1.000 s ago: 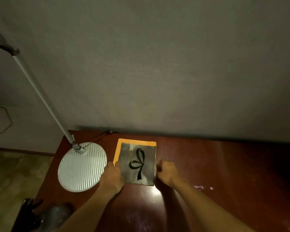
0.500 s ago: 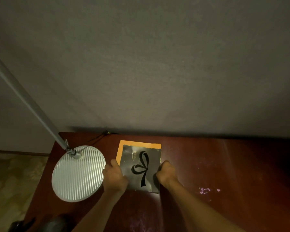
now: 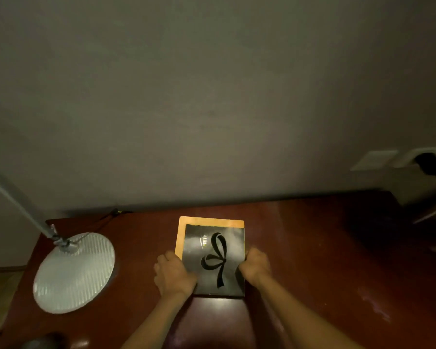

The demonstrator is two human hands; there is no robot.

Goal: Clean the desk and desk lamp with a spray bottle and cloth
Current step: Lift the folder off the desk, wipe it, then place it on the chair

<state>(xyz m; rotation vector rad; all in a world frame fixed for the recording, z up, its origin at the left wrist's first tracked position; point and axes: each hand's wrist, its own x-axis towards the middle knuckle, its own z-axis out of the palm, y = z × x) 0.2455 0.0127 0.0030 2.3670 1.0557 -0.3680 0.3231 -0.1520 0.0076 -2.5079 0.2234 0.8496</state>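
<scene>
Both hands are on the books: left hand [image 3: 174,275] has fingers curled on the left edge of the black book [image 3: 215,260], right hand [image 3: 256,269] is curled on its right edge, so neither is free. The black book lies on an orange book [image 3: 212,221], offset toward 5 o'clock, so orange shows along the top and left. The stack sits mid-counter [image 3: 312,248], and the lamp base [image 3: 73,272] is well apart at 9 o'clock of it. The pole [image 3: 18,202] rises toward 10 o'clock and the cord [image 3: 108,215] runs off at 11. The spray bottle and cloth are not seen; a dark shape [image 3: 43,341] at 7 o'clock is too dim to name. The likely step is clearing the books so the counter can be wiped. To do it well, grip both books as one, thumbs on top and fingers under the orange one, since the offset means the top one may slide. Square the edges first and lift rather than drag, as the gloss looks easy to scuff. Park them away from the smears [image 3: 373,303] at 4 o'clock, which need wiping. Keep clear of the lamp base and cord. I cannot tell whether the stack is resting or just off the surface.
</scene>
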